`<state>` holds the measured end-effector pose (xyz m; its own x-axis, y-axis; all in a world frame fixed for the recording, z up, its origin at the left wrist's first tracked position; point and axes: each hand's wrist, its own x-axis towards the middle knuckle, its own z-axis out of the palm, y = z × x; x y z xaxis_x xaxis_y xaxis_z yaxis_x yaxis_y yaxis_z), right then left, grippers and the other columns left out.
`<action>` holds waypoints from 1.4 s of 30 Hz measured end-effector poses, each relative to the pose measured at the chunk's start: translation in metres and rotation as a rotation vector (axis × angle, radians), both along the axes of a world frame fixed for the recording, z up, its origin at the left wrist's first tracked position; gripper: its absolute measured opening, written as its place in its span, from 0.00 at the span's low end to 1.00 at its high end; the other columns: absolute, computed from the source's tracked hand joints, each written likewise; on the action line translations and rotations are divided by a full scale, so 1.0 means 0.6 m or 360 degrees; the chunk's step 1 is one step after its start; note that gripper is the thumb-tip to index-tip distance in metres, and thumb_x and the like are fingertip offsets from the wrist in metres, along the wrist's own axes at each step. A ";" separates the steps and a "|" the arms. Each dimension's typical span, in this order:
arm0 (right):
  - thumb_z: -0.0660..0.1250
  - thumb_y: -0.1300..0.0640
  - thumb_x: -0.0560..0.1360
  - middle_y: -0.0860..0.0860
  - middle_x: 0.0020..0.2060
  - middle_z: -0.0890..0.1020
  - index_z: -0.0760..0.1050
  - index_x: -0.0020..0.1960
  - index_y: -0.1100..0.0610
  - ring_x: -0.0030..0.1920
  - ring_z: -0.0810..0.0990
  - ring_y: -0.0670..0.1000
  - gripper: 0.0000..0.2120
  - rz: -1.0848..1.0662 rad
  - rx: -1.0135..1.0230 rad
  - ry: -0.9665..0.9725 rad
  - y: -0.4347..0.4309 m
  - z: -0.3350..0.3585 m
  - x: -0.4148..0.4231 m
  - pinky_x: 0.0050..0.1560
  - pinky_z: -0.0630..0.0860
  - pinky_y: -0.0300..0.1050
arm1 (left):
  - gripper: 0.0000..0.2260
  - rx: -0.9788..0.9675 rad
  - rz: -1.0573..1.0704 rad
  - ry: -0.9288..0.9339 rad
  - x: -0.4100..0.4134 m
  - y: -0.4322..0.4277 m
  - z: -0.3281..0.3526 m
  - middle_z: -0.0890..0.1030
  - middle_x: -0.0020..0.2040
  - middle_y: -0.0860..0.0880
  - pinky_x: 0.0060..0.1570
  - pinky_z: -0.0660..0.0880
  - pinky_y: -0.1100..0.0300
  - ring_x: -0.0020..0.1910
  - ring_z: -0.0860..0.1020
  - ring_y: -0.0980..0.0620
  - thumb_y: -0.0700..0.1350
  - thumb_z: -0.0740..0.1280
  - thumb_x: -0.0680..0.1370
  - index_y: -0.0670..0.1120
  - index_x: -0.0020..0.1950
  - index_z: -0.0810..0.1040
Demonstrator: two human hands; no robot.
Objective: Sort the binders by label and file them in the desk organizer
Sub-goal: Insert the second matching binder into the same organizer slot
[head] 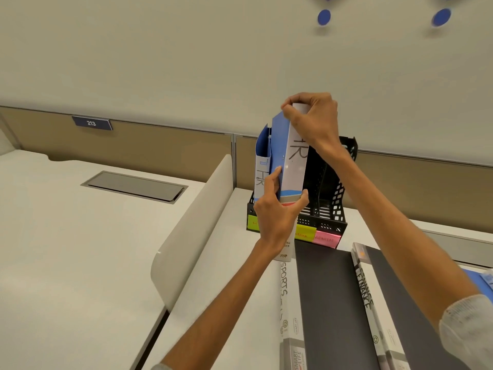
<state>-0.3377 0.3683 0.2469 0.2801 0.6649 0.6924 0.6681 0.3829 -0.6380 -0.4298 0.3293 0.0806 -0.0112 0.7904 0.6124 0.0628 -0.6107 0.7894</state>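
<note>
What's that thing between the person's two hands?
A blue-and-white binder: the right hand grips its top, the left hand holds its lower end. The head view shows it.

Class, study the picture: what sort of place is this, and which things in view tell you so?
Probably an open-plan office: a numbered plate on the partition, a divider between white desks, and a black desk organizer with a labelled binder.
</note>
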 end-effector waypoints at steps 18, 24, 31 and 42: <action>0.70 0.58 0.73 0.45 0.43 0.84 0.85 0.47 0.56 0.44 0.81 0.42 0.06 0.0077 -0.0123 0.0081 0.052 -0.054 -0.016 0.47 0.79 0.38 | 0.33 -0.0409 0.0008 0.0364 -0.020 0.102 -0.094 0.79 0.64 0.52 0.51 0.78 0.64 0.49 0.78 0.58 0.58 0.75 0.70 0.53 0.70 0.65; 0.53 0.40 0.82 0.53 0.57 0.77 0.77 0.56 0.53 0.54 0.78 0.56 0.21 0.0411 -0.0724 0.0004 0.045 -0.031 0.010 0.44 0.83 0.54 | 0.31 -0.0625 -0.0027 0.0382 -0.032 0.115 -0.154 0.79 0.62 0.51 0.49 0.75 0.66 0.56 0.79 0.51 0.56 0.75 0.71 0.52 0.69 0.65; 0.52 0.43 0.83 0.51 0.60 0.73 0.74 0.62 0.52 0.59 0.76 0.56 0.18 0.0591 -0.0887 0.0007 0.039 -0.027 0.047 0.43 0.84 0.56 | 0.45 -0.0755 -0.0195 0.0524 -0.034 0.142 -0.175 0.69 0.71 0.50 0.59 0.76 0.51 0.66 0.72 0.48 0.62 0.77 0.65 0.53 0.74 0.58; 0.55 0.49 0.83 0.50 0.56 0.75 0.75 0.60 0.54 0.56 0.78 0.54 0.14 0.0576 -0.0793 0.0057 0.088 -0.038 0.049 0.39 0.84 0.49 | 0.44 -0.0826 -0.0415 0.0651 -0.045 0.180 -0.185 0.66 0.74 0.47 0.64 0.72 0.49 0.70 0.69 0.45 0.53 0.77 0.70 0.50 0.76 0.52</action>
